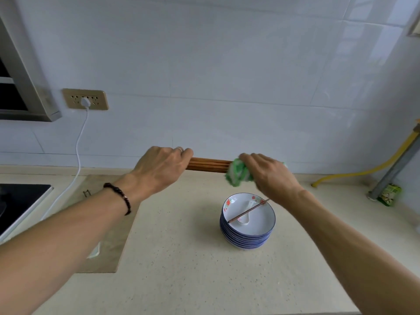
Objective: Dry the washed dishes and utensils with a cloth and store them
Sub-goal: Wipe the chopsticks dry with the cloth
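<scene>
Hands raised over surface [204, 280]: left hand [162, 169] gripping chopsticks [210, 165], right hand [270, 175] squeezing green cloth [238, 172] round tips. Risk: loose chopsticks slipping out, striking stacked plates [247, 233] below.

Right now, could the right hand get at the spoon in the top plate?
Probably not at once: the right hand grips the cloth round the chopsticks. The spoon lies uncovered below, with one chopstick across it.
</scene>
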`<control>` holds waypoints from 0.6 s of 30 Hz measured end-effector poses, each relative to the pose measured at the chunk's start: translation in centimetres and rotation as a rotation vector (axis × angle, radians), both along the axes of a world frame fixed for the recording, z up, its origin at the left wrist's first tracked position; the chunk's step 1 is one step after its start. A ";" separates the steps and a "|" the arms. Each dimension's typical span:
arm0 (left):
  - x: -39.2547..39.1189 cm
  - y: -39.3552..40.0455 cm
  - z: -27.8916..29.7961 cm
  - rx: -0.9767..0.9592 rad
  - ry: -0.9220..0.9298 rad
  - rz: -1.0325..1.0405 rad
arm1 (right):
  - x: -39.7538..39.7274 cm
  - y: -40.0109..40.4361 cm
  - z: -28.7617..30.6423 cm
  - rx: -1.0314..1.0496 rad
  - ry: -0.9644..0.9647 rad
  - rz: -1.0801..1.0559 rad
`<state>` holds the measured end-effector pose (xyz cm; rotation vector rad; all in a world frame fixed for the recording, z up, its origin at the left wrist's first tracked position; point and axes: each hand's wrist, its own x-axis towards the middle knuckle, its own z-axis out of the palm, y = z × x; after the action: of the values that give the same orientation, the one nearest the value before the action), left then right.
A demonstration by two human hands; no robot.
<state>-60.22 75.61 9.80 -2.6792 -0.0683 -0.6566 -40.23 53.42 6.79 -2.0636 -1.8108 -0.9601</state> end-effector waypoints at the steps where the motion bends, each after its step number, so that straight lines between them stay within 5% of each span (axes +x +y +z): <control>1: -0.5 0.6 0.1 -0.004 -0.008 0.016 | 0.6 -0.9 -0.1 0.007 0.002 -0.056; 6: 1.5 -2.3 -0.1 -0.016 -0.024 -0.028 | -4.2 3.3 1.4 0.091 -0.120 -0.135; 13: -0.5 -0.4 0.2 -0.003 -0.052 0.024 | -1.4 0.4 0.9 -0.029 0.065 -0.157; 18: 1.6 -3.5 -0.5 -0.066 -0.050 -0.046 | -5.8 4.3 2.1 -0.023 0.014 -0.070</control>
<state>-58.62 72.07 9.28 -2.7350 -0.0431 -0.7487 -46.00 57.71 8.92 -2.1554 -1.7607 -0.9443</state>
